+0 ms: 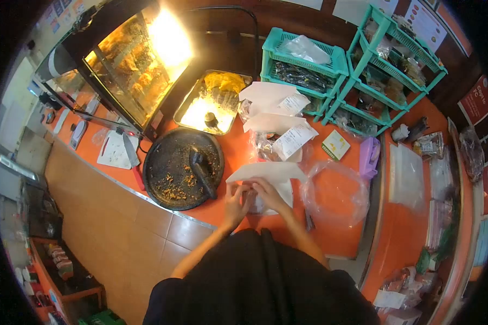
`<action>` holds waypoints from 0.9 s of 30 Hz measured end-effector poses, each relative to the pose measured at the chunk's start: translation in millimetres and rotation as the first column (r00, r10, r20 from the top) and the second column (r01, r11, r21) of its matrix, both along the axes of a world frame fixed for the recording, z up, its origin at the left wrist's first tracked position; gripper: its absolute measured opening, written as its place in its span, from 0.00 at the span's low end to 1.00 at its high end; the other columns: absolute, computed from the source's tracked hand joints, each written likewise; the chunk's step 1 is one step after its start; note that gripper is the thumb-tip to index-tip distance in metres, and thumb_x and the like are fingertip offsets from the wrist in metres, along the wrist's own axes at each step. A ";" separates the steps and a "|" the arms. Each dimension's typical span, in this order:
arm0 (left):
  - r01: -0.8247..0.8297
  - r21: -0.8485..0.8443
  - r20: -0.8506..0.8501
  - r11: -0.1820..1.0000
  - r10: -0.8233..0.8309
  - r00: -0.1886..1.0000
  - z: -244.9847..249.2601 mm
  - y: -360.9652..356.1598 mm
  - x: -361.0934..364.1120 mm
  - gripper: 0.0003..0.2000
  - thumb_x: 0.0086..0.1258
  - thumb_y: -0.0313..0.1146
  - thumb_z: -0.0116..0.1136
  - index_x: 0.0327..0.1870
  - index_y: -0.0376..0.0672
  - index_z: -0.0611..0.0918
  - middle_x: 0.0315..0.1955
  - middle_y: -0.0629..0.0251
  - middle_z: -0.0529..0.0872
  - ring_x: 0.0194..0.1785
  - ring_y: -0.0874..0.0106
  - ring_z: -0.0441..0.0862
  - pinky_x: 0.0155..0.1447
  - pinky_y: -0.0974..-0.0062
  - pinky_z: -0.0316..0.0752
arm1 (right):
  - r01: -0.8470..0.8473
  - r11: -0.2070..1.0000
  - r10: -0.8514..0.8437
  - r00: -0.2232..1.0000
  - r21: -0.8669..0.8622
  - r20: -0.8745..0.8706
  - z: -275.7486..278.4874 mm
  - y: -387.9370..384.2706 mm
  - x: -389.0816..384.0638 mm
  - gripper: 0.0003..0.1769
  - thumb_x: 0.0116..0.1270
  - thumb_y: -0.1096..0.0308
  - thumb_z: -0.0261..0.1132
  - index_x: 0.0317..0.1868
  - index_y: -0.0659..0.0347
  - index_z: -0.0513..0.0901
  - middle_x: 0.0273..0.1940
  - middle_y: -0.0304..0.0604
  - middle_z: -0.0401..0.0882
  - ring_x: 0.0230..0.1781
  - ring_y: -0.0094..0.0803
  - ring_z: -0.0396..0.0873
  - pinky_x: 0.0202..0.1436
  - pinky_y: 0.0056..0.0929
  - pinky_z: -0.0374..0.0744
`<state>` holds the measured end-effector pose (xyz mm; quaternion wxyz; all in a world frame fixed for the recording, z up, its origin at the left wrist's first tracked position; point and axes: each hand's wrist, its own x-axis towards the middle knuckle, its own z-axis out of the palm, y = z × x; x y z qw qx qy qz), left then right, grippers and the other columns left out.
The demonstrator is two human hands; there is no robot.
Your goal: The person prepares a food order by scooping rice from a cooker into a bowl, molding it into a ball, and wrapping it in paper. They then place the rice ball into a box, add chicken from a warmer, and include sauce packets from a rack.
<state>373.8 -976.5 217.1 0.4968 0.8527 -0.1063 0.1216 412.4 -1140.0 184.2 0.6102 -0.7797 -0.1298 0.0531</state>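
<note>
Close in front of me on the orange counter is a white paper box [285, 189] with its pale flap raised at the back. My left hand [236, 205] is at the box's left side, fingers bent up against the flap's edge. From the right, my right hand [270, 194] reaches over the box, and its fingertips meet those of the left at the paper. Both hands look closed on the box; the exact grip is partly hidden. Just behind it stands another white box [279, 123] with a receipt [294, 142] and plastic-wrapped contents, and beyond that a similar one [265, 93].
A dark stone mortar [168, 157] with a pestle [201, 173] stands left, near a knife [130, 149]. Behind are a metal tray [192, 120] and a lit food warmer [130, 65]. Green racks [303, 59], a clear plastic bag [336, 195] and a purple dispenser [369, 157] lie right.
</note>
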 end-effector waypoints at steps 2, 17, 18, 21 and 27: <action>-0.061 -0.073 -0.024 0.995 0.059 0.998 12.9 -5.2 1.0 0.17 0.66 0.29 0.59 0.55 0.40 0.74 0.49 0.46 0.73 0.52 0.49 0.72 0.57 0.55 0.68 | 0.184 0.934 -0.137 0.976 0.308 -0.168 -26.1 -0.6 -11.9 0.17 0.76 0.66 0.51 0.61 0.63 0.72 0.54 0.48 0.77 0.58 0.38 0.75 0.63 0.35 0.71; -0.133 -0.341 -0.246 0.931 0.049 0.968 -97.7 -12.7 -26.7 0.22 0.74 0.35 0.50 0.64 0.32 0.65 0.58 0.44 0.69 0.63 0.53 0.68 0.69 0.58 0.61 | 0.639 0.515 -0.461 0.768 -0.570 0.445 -5.3 -68.1 -32.5 0.17 0.60 0.64 0.69 0.46 0.66 0.80 0.37 0.53 0.82 0.34 0.47 0.80 0.42 0.41 0.77; -0.136 -0.362 -0.247 0.922 0.046 0.968 -96.0 -13.2 -26.9 0.22 0.74 0.35 0.50 0.64 0.32 0.66 0.57 0.44 0.70 0.63 0.53 0.68 0.68 0.58 0.61 | 0.486 0.681 -0.493 0.857 -0.548 0.146 -2.4 -72.5 -22.5 0.22 0.57 0.63 0.70 0.49 0.67 0.81 0.46 0.58 0.82 0.44 0.53 0.80 0.48 0.43 0.77; -0.132 -0.406 -0.259 0.904 0.025 0.966 -88.7 -10.8 -26.2 0.21 0.75 0.36 0.49 0.63 0.33 0.67 0.57 0.45 0.70 0.62 0.53 0.69 0.68 0.59 0.62 | 0.414 0.618 -0.474 0.875 -0.669 0.104 -23.3 -82.9 -2.7 0.15 0.58 0.64 0.70 0.40 0.67 0.84 0.36 0.55 0.82 0.35 0.48 0.81 0.42 0.40 0.77; -0.149 -0.285 -0.280 0.947 0.066 0.958 -63.1 -4.7 -28.5 0.21 0.76 0.39 0.49 0.62 0.33 0.69 0.55 0.47 0.71 0.60 0.55 0.70 0.66 0.60 0.63 | 0.569 0.563 -0.499 0.812 -0.600 0.302 -65.3 -94.1 -10.0 0.16 0.57 0.64 0.67 0.43 0.66 0.84 0.40 0.59 0.83 0.43 0.55 0.81 0.48 0.45 0.77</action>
